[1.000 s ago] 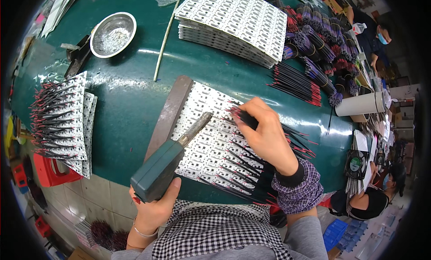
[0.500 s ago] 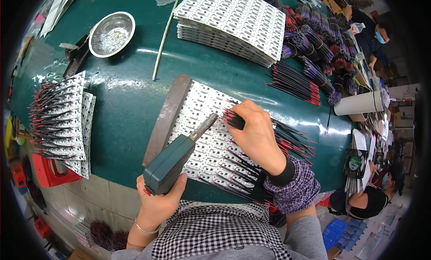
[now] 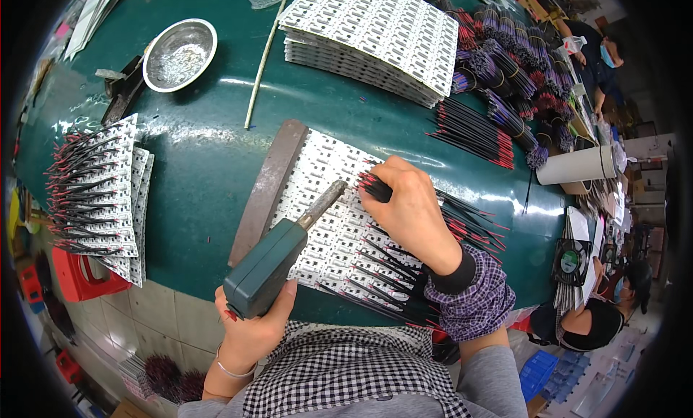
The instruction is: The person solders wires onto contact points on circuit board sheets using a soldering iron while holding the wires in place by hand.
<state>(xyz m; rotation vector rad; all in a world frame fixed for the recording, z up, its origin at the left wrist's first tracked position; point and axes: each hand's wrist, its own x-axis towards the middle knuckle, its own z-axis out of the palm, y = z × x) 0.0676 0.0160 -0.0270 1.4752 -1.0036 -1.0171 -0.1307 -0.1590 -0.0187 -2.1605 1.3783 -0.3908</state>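
My left hand (image 3: 254, 324) is wrapped round a dark green soldering gun (image 3: 266, 268), whose metal tip points up and right over a white circuit board panel (image 3: 307, 201). Between the fingers of my right hand (image 3: 411, 209) is a bunch of black wires (image 3: 375, 187) with red ends, close to the soldering gun's tip. Several more black wires (image 3: 390, 270) lie across the panel's lower right, with their ends at the board. Along the panel's left edge rests a dark flat bar (image 3: 268, 190).
At the back stands a stack of white panels (image 3: 372, 35), with wire bundles (image 3: 505, 57) to its right. A metal bowl (image 3: 180, 55) sits back left. Wired panels (image 3: 97, 194) overhang the left table edge above a red stool (image 3: 83, 277). Another person (image 3: 595, 57) is at far right.
The soldering gun has shifted slightly left, its tip drawing a little away from the wires. My right hand has barely moved.
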